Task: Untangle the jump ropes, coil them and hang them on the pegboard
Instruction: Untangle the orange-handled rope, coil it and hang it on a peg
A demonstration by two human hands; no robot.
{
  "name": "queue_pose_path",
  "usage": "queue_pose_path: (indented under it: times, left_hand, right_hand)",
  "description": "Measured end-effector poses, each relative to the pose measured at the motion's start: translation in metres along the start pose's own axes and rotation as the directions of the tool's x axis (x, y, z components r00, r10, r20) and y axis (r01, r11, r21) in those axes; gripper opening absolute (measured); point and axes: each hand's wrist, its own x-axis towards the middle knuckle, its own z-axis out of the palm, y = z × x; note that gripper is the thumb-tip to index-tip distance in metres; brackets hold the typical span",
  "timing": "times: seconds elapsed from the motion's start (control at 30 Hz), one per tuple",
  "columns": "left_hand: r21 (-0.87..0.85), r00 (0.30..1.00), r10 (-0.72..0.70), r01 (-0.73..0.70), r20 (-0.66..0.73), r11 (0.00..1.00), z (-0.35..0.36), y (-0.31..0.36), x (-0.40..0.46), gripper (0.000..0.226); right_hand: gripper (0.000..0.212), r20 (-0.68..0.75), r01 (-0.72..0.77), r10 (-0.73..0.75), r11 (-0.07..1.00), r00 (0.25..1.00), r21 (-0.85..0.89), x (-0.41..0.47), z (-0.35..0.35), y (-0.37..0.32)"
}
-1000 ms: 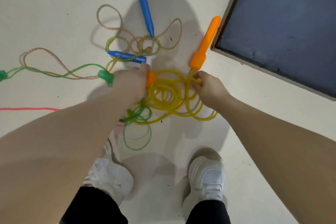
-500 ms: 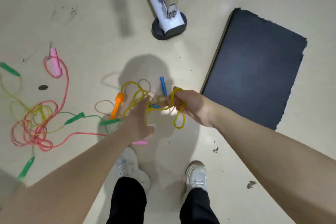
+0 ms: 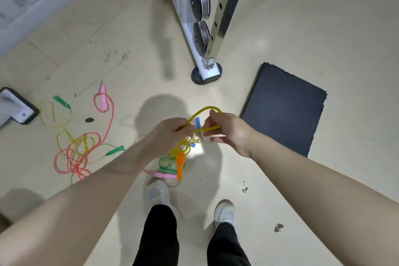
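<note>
A scuffed cream floor (image 3: 280,28) carries a dark mat (image 3: 285,106), the foot of a white weight machine (image 3: 206,71), and a pink-and-green rope tangle (image 3: 75,153) lying well off to the left. Both arms reach forward above the white shoes (image 3: 224,211). The left hand (image 3: 166,134) and right hand (image 3: 228,130), fingers curled, pinch a loop of the yellow jump rope (image 3: 205,109), whose orange handle (image 3: 180,165) dangles below among knotted green and pink ropes.
</note>
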Motion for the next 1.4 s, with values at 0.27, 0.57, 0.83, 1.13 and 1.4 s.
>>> queue_pose_path:
  times: [0.27,0.57,0.83,1.13,1.4]
  left_hand:
    - [0.034,0.864,0.041,-0.028,-0.501,0.999,-0.082,0.065,-0.058,0.038]
    - [-0.486,0.996,0.044,-0.079,-0.083,0.870,-0.134,0.102,-0.130,0.053]
    - [0.109,0.979,-0.175,0.186,-0.108,0.976,-0.203,0.078,-0.160,0.029]
    - [-0.447,0.953,-0.040,-0.104,-0.301,0.889,-0.228,0.165,-0.178,0.033]
    - [-0.741,0.901,0.011,-0.364,-0.434,0.564,-0.217,0.202,-0.192,0.023]
  right_hand:
    - [0.053,0.320,-0.132,0.024,0.937,0.947,0.322,-0.072,0.075,-0.111]
    - [0.022,0.186,-0.048,-0.076,0.811,0.980,0.583,-0.114,0.155,-0.211]
    - [0.026,0.031,0.024,-0.080,0.607,0.996,0.794,-0.124,0.161,-0.260]
    - [0.050,0.064,0.359,-0.356,0.889,0.932,-0.284,-0.101,0.150,-0.249]
    - [0.009,0.742,0.636,-0.139,0.630,0.656,-0.445,-0.122,0.137,-0.274]
